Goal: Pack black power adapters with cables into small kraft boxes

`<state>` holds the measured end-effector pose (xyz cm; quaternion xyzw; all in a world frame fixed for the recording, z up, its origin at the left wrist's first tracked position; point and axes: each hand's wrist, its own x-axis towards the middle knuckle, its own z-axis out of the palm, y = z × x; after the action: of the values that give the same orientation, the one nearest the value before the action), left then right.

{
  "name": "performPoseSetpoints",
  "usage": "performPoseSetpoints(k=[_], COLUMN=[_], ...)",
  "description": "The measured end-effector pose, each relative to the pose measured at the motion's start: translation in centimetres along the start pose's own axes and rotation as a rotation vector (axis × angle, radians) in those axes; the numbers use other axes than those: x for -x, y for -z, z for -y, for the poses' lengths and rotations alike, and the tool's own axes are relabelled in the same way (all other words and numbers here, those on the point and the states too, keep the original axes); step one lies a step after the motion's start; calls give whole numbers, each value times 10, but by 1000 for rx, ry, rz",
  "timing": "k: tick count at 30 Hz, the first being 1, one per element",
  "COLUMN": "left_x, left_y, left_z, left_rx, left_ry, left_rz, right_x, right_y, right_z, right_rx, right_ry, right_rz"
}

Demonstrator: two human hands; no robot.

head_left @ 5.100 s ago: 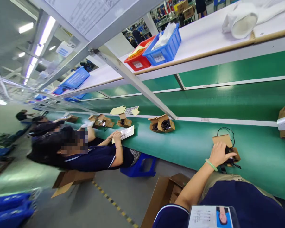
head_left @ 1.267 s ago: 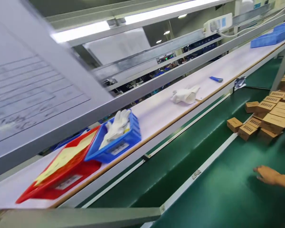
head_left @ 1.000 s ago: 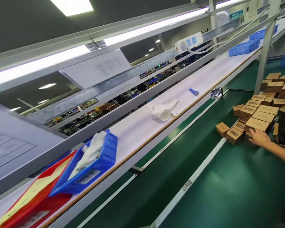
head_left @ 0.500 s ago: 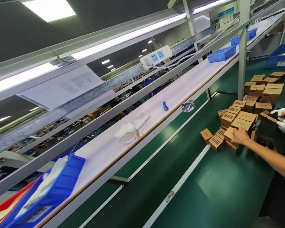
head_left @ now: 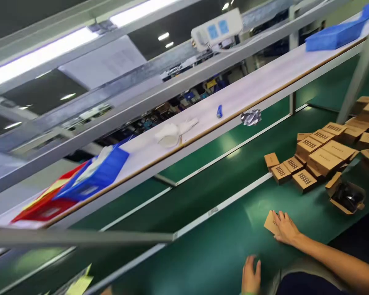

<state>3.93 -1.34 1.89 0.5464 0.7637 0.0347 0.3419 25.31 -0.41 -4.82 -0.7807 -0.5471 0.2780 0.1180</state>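
Note:
A small brown cardboard box (head_left: 270, 223) sits on the green work surface under my right hand (head_left: 285, 229). The fingers of that hand lie over its top and side, gripping it. Lower down, my left hand (head_left: 251, 273) is just above or on the green surface, apart from the box. Its thumb and fingers are spread and nothing shows between them. Farther right stands an opened cardboard box (head_left: 336, 186) with a dark, shiny object (head_left: 350, 196) inside.
Several closed cardboard boxes (head_left: 326, 159) are piled at the right. Along the raised white shelf (head_left: 264, 84) are a blue tray (head_left: 332, 37), a blue cutter-like tool (head_left: 219, 111), white gloves (head_left: 172, 133), a blue bin (head_left: 95, 176) and a red bin (head_left: 49, 209). Yellow paper (head_left: 80, 284) shows at lower left.
My right hand has left the pile and come nearer with a box. My left hand has come into view. The view has swung right, and the other person's gloved hands are gone from it.

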Motion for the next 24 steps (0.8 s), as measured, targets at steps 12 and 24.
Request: performPoseSetpoints(k=[12,24], left_x=[-16,5], left_y=[-67,-77], left_z=[2,25], left_rx=[122,434], left_ry=[-176,275], left_rz=[361,535], right_x=[3,19], right_y=[-43,-34], right_z=[-64,-117], right_rx=[-588,-666], right_ry=[-67,-142], right_rz=[746,777])
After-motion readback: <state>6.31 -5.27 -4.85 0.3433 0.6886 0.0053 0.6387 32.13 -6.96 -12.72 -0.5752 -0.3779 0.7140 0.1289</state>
